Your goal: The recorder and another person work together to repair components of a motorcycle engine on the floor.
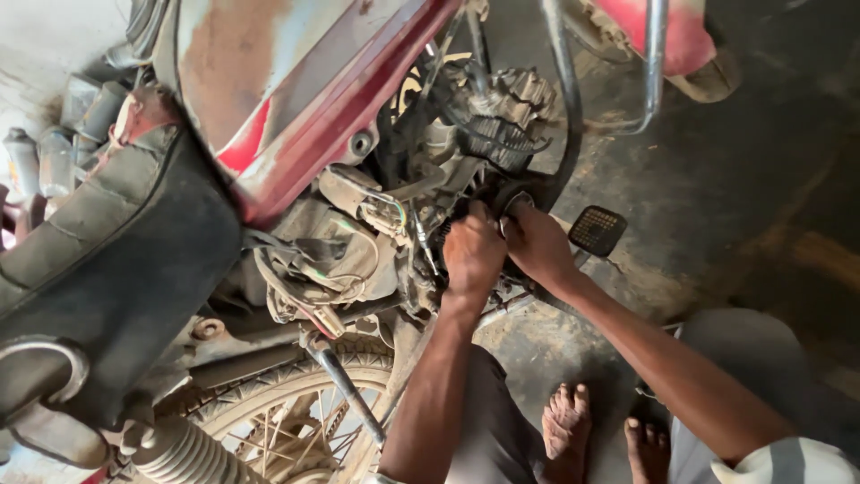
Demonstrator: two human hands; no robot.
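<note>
Both hands press in at the engine casing low on the side of a worn red motorcycle, where a dark round cover sits just under the finned cylinder. The left hand is curled into a fist against the casing, and the right hand lies touching it on the right, fingers bent around something small and pale at the cover's edge; what exactly they grip is hidden behind the knuckles. The work looks to be at the stage of loosening or seating a fitting on the casing, and any next move would call for a firm, steady twist in cramped space. Just right stands the foot peg; left hangs a tangle of wiring, with the black seat beyond. The person's bare feet rest on the dusty floor.
</note>
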